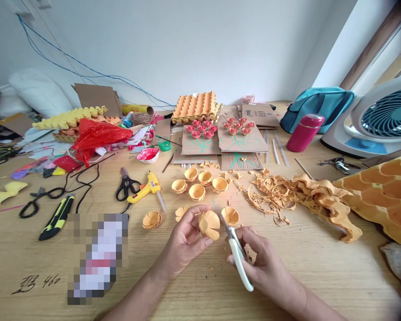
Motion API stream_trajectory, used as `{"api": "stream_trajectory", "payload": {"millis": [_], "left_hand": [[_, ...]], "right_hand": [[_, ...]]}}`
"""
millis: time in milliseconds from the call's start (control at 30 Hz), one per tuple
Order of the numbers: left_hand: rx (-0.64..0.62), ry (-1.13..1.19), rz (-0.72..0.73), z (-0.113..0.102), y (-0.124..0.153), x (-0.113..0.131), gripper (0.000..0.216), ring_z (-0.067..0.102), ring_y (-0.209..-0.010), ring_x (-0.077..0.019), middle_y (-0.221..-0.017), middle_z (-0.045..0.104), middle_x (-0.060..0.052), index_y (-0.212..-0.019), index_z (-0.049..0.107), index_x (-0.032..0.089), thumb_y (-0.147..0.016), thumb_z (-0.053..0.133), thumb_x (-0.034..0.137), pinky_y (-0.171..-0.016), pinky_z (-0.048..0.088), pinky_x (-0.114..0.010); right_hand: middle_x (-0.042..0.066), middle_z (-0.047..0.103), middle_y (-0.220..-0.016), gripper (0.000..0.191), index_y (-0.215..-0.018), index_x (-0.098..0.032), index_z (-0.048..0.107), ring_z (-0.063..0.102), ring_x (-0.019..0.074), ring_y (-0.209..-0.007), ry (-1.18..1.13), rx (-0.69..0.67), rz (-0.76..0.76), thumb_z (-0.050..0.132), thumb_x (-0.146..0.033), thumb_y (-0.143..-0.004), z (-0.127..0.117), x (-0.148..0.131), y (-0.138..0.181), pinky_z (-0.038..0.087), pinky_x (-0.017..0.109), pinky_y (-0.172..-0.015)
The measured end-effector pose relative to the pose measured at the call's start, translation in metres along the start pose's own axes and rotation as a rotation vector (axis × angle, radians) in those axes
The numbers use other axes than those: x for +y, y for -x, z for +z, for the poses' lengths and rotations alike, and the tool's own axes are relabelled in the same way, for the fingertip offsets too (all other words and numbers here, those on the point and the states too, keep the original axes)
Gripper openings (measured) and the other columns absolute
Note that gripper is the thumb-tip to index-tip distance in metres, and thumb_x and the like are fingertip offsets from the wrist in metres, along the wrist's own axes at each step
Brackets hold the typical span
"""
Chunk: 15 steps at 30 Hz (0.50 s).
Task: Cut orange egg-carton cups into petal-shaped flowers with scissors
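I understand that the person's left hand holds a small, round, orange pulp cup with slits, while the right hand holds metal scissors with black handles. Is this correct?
Not entirely: the handles are white, not black. As the head view shows, the right hand holds metal scissors with white handles, while the left hand holds the small, round, orange pulp cup with slits.

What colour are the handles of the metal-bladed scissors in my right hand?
The handles are white, showing best in the head view.

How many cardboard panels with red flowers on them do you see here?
2: the left cardboard panel, in front of the orange egg trays, and the right cardboard panel, just beside it. Anything lying beneath them would be hidden.
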<state>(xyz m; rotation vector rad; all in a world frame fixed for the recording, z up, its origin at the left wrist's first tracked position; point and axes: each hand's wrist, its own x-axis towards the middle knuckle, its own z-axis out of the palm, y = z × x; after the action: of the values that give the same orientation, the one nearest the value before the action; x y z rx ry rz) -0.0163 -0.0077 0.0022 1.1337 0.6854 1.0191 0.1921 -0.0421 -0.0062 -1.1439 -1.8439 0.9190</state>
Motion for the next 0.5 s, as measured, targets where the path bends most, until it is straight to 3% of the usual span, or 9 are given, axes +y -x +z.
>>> {"api": "stream_trajectory", "payload": {"millis": [100,200,367,500], "left_hand": [[-0.04,0.003,-0.007,0.007,0.003,-0.005,0.048,0.06,-0.1,-0.015,-0.11,0.065,-0.001,-0.126,0.055,0.031,-0.084,0.075,0.021,-0.093,0.047,-0.03],[-0.078,-0.024,-0.019,0.013,0.005,-0.008,0.047,0.061,-0.107,-0.0199,-0.116,0.065,-0.004,-0.126,0.054,0.029,-0.084,0.074,0.021,-0.097,0.046,-0.036],[-0.128,0.031,-0.081,0.017,0.005,-0.008,0.052,0.061,-0.105,-0.0224,-0.111,0.066,-0.007,-0.124,0.057,0.024,-0.078,0.081,0.033,-0.091,0.047,-0.034],[-0.069,0.115,-0.168,0.015,0.003,-0.006,0.041,0.059,-0.088,-0.0167,-0.098,0.064,-0.005,-0.106,0.063,0.02,-0.079,0.076,0.047,-0.078,0.045,-0.028]], "right_hand": [[0.001,0.061,-0.087,0.013,-0.092,-0.023,0.057,0.055,0.0175,-0.078,-0.28,0.022,0.087,0.066,-0.032,-0.091,0.002,0.001,0.0,0.045,0.03,-0.072],[0.0,0.06,-0.089,0.017,-0.098,-0.024,0.056,0.055,0.0154,-0.078,-0.481,0.059,0.11,0.068,-0.032,-0.09,0.005,0.003,0.001,0.046,0.027,-0.069],[-0.001,0.057,-0.084,0.021,-0.099,-0.023,0.053,0.051,0.0142,-0.073,-0.506,0.045,0.166,0.068,-0.035,-0.091,0.006,0.004,0.003,0.044,0.026,-0.064],[0.0,0.057,-0.086,0.017,-0.095,-0.023,0.052,0.054,0.0158,-0.078,-0.427,-0.016,0.163,0.065,-0.033,-0.091,0.004,-0.001,0.003,0.045,0.027,-0.066]]}}
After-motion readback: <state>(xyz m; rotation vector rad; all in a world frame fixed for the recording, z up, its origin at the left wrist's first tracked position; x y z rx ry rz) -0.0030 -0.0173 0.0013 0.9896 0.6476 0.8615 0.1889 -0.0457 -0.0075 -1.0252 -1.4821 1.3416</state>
